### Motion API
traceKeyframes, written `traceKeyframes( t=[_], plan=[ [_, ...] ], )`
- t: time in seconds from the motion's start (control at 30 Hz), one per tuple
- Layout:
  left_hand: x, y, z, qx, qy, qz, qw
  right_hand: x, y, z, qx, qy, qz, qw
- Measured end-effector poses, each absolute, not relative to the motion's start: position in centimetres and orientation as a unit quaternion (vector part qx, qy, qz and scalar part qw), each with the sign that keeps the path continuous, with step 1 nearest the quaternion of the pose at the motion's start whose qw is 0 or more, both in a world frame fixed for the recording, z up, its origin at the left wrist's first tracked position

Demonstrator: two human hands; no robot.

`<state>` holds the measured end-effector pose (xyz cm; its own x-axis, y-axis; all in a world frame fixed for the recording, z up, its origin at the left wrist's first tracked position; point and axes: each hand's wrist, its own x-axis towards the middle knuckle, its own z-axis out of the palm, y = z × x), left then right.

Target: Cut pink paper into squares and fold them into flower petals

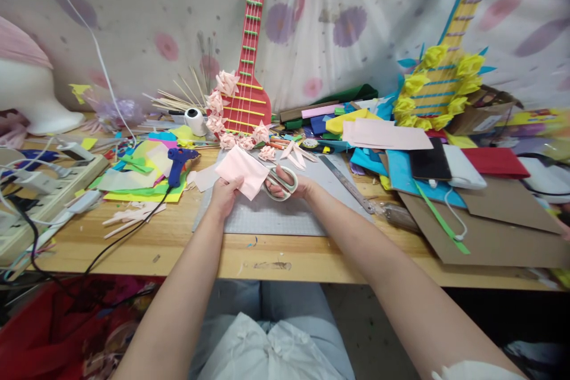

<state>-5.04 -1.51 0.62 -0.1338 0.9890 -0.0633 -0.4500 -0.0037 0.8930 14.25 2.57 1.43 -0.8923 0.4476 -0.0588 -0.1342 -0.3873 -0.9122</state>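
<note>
On a pale wooden table [312, 261], above a grey gridded cutting mat [285, 222], your left hand [225, 195] pinches a thin pale-pink rectangular paper sheet [243, 169], its long axis sloping down rightward. Just right of it, your right hand [301, 186] is closed around white-and-green-handled scissors [278, 198], fingers through the loops (blade opening: cannot tell).

Pale pink sheet [247, 169] slanting, one corner pointing down; pale-handled scissors [289, 193] sitting at its right edge, loops facing right, blades showing unclearly.
</note>
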Motion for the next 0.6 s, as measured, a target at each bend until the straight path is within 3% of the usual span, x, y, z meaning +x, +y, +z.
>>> traceKeyframes(
  t=[0.6],
  plan=[
    [-4.97,-1.53,0.55,0.315,0.408,0.631,0.579,14.69,2.58,2.14,-0.100,-0.537,0.829,0.116]
  ],
)
